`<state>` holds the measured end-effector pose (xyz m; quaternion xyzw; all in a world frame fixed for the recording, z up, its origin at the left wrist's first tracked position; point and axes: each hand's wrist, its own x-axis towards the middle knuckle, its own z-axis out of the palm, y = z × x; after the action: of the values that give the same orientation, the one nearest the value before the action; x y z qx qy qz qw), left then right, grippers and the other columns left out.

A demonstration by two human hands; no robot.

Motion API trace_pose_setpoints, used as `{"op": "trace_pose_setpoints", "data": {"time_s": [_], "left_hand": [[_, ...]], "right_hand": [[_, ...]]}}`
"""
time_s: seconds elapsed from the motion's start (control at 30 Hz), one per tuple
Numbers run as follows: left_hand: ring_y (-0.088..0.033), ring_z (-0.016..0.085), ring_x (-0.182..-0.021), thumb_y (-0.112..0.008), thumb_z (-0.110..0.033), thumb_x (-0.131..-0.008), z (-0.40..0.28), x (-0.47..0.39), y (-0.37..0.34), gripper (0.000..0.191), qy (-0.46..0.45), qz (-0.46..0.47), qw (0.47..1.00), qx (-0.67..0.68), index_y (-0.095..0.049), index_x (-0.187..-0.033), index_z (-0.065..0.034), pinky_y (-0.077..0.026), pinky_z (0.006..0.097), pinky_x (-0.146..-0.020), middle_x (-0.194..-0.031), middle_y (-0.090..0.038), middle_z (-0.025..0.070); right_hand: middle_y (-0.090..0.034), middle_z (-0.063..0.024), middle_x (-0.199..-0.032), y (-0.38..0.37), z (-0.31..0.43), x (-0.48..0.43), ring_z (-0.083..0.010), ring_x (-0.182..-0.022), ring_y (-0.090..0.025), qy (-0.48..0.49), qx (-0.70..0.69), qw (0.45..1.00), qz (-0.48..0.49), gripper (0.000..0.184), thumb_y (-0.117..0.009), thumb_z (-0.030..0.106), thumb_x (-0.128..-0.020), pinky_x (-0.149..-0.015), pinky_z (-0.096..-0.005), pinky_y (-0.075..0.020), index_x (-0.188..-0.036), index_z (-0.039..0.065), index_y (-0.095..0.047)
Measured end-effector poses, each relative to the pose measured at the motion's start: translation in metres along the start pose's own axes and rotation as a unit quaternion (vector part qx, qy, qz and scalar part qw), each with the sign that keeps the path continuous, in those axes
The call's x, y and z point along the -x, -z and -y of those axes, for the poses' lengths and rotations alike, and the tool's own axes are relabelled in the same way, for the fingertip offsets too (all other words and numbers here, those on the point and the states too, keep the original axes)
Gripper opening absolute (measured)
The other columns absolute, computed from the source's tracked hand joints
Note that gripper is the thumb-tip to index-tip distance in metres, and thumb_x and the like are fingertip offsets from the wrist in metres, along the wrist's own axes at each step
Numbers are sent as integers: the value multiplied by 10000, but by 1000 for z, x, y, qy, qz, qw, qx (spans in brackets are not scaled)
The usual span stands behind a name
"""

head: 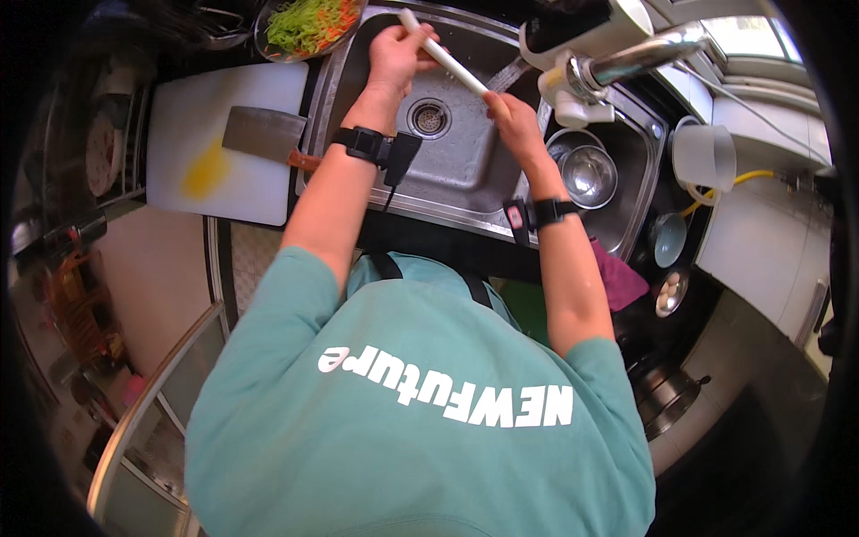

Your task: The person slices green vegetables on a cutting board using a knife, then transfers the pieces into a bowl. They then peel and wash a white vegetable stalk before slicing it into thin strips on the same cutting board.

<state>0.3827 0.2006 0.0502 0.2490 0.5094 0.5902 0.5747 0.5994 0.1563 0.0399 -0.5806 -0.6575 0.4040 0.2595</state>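
Note:
A long white rod (456, 66), whose exact kind I cannot tell, slants over the stainless steel sink basin (463, 161). Near its upper end, my left hand (397, 57) holds it between thumb and fingers. My right hand (515, 124) grips its lower end and hides part of it. Water (508, 75) streams beside the rod from the faucet (574, 87). Left of the sink, a cleaver (262, 133) lies on the white cutting board (181, 107), its wooden handle partly behind my left forearm. A yellow stain (207, 171) marks the board.
A bowl of shredded green and orange vegetables (309, 28) stands at the upper left. Metal bowls (589, 176) sit in the smaller right basin. Farther right are a translucent plastic container (704, 156), a blue bowl (670, 240), a dish of eggs (671, 294) and a purple cloth (616, 278).

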Motion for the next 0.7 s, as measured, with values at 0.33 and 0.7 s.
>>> {"op": "trace_pose_setpoints", "data": {"time_s": [0.33, 0.7], "left_hand": [[-723, 241, -912, -683, -259, -995, 9, 16, 10, 271, 71, 15, 997, 30, -600, -1114, -30, -629, 353, -732, -1037, -720, 152], [-737, 265, -881, -665, -110, -985, 5, 32, 3, 203, 33, 53, 995, 81, -582, -1096, 38, -662, 336, -693, -1020, -706, 174]], "right_hand": [[-490, 7, -621, 0, -19, -25, -110, -508, -436, -283, -354, 891, -17, 372, -563, 460, -1017, -518, -314, -411, -994, 102, -662], [-698, -207, -882, -22, 26, -38, -255, -857, -688, 8, 4, 999, 34, 457, -526, 445, -1029, -770, -396, -515, -1042, 34, -726]]}}
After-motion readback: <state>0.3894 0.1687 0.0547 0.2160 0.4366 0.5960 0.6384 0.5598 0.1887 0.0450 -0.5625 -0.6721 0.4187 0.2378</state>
